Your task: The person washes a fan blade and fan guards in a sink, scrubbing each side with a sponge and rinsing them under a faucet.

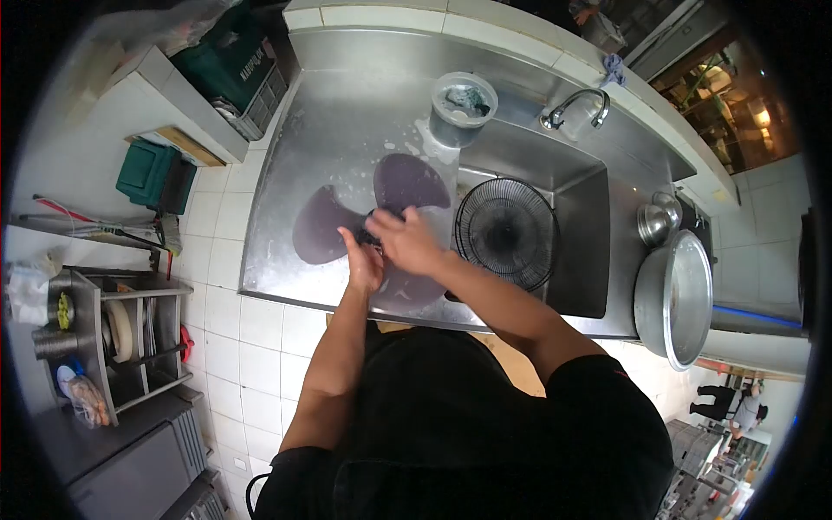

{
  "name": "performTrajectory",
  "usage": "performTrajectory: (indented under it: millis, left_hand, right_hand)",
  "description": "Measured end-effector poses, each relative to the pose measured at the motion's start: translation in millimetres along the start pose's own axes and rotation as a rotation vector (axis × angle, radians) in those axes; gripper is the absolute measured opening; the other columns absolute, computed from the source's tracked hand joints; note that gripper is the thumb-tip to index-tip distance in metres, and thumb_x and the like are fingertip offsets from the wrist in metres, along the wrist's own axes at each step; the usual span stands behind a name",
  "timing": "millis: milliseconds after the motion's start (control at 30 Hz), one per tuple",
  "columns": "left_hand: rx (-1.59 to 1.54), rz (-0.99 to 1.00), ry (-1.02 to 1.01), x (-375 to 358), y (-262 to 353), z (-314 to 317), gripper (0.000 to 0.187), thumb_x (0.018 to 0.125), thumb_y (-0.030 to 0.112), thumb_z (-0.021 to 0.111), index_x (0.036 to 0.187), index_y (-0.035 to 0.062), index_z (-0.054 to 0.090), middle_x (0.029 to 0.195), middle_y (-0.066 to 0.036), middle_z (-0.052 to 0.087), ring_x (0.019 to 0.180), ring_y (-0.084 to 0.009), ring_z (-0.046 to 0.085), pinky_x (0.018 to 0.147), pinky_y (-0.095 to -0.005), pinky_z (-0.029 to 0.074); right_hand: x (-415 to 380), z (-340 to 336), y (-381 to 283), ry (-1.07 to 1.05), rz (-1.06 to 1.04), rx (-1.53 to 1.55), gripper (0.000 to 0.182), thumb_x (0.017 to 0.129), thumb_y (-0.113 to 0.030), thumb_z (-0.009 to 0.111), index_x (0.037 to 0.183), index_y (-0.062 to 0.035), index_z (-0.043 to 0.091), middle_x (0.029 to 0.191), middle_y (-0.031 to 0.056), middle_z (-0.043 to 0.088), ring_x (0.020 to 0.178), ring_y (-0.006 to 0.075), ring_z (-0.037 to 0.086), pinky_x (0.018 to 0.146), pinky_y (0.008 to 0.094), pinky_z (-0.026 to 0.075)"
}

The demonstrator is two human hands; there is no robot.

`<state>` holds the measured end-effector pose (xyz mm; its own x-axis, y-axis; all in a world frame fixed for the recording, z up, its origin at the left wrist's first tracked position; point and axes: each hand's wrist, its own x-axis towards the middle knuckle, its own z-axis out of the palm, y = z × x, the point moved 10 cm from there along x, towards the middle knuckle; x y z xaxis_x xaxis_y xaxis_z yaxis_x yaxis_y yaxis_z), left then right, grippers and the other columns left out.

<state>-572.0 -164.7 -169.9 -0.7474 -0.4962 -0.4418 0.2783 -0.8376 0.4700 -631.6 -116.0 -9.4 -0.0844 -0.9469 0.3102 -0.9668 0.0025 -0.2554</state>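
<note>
A translucent purple fan blade (325,230) with three wings lies on the steel counter, wet with suds. My left hand (366,264) is at its dark hub, thumb raised and the other fingers curled at the hub's near side. Over the hub from the right reaches my right hand (407,241), its bent fingers on the centre and slightly blurred. The two hands mostly hide the hub. To the right, a round black wire fan guard (505,186) rests in the sink. Behind the blade stands a plastic tub (462,130) with soapy water and a dark green scrubber.
A curved faucet (576,108) rises behind the sink (594,260). On the right stand a large metal basin (676,299) and small steel bowls (654,225). At left are shelves (143,347) and green bins (156,173). A distant person (737,407) is at lower right.
</note>
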Motion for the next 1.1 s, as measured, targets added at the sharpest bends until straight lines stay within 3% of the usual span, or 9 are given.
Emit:
performTrajectory:
  millis: [67,200,400,500,633,667,733,967,1100]
  left_hand:
    - [0.084,0.160,0.046,0,16,11,0.102,0.097,0.084,0.028,0.164,0.0066,0.021,0.165,-0.014,0.035,0.151,-0.0267,0.037,0.125,-0.0410,0.026]
    - [0.031,0.064,0.095,-7,12,19,0.094,0.097,0.084,0.029,0.148,0.0085,0.052,0.146,-0.012,0.058,0.136,-0.0272,0.052,0.118,-0.0411,0.037]
    - [0.238,0.070,0.407,-15,12,6,0.061,0.093,0.043,0.079,0.124,-0.0080,0.065,0.116,-0.014,0.070,0.102,-0.0211,0.067,0.088,-0.0363,0.054]
    - [0.244,0.107,0.415,-13,12,12,0.051,0.092,0.051,0.078,0.103,0.0015,0.069,0.086,-0.005,0.066,0.068,-0.0131,0.058,0.056,-0.0304,0.045]
    - [0.409,0.139,0.521,-26,27,15,0.049,0.088,0.054,0.081,0.080,0.0089,0.063,0.061,0.007,0.041,0.047,-0.0071,0.036,0.042,-0.0298,0.026]
    - [0.406,0.138,0.519,-16,25,9,0.049,0.088,0.054,0.081,0.080,0.0089,0.063,0.061,0.007,0.041,0.047,-0.0071,0.036,0.042,-0.0298,0.026]
    - [0.399,0.053,0.523,-16,15,-2,0.072,0.091,0.045,0.082,0.122,-0.0166,0.062,0.114,-0.017,0.067,0.100,-0.0208,0.063,0.082,-0.0364,0.053]
    - [0.366,0.100,0.496,-14,14,-2,0.065,0.092,0.039,0.082,0.124,-0.0139,0.063,0.117,-0.016,0.068,0.102,-0.0206,0.064,0.085,-0.0363,0.053]
    - [0.351,0.218,0.471,-21,17,8,0.059,0.092,0.039,0.081,0.116,-0.0123,0.066,0.110,-0.015,0.070,0.094,-0.0209,0.066,0.081,-0.0366,0.055]
  right_hand:
    - [1,3,45,-0.017,0.276,0.087,0.046,0.092,-0.024,0.064,0.138,-0.0211,0.066,0.151,0.0032,0.058,0.106,0.0389,0.060,0.092,0.0506,0.052]
    - [-34,-9,-16,0.002,0.142,-0.047,0.047,0.087,-0.019,0.066,0.134,-0.0193,0.067,0.149,0.0048,0.058,0.105,0.0379,0.059,0.087,0.0513,0.052]
    - [-81,8,6,-0.166,0.187,-0.196,0.053,0.083,-0.020,0.070,0.136,-0.0171,0.067,0.148,0.0052,0.057,0.110,0.0372,0.055,0.088,0.0495,0.049]
    - [-56,26,-23,-0.124,0.112,-0.192,0.048,0.082,-0.021,0.070,0.129,-0.0187,0.070,0.143,0.0048,0.058,0.109,0.0357,0.056,0.086,0.0487,0.048]
    - [-58,3,11,-0.057,0.173,-0.122,0.048,0.082,-0.023,0.071,0.130,-0.0242,0.071,0.141,0.0013,0.057,0.114,0.0333,0.054,0.089,0.0486,0.047]
    - [-56,0,18,-0.059,0.173,-0.126,0.048,0.082,-0.023,0.071,0.130,-0.0242,0.071,0.141,0.0013,0.057,0.114,0.0333,0.054,0.089,0.0486,0.047]
    - [-62,-4,23,-0.093,0.200,-0.166,0.047,0.083,-0.023,0.071,0.130,-0.0237,0.072,0.141,0.0006,0.056,0.116,0.0337,0.052,0.090,0.0482,0.047]
    - [-52,1,64,-0.137,0.522,-0.245,0.045,0.085,-0.022,0.070,0.129,-0.0217,0.072,0.137,0.0026,0.059,0.109,0.0356,0.056,0.087,0.0475,0.049]
    - [-45,-1,22,-0.103,0.305,-0.288,0.048,0.087,-0.023,0.068,0.134,-0.0126,0.069,0.140,0.0111,0.058,0.112,0.0406,0.055,0.090,0.0516,0.052]
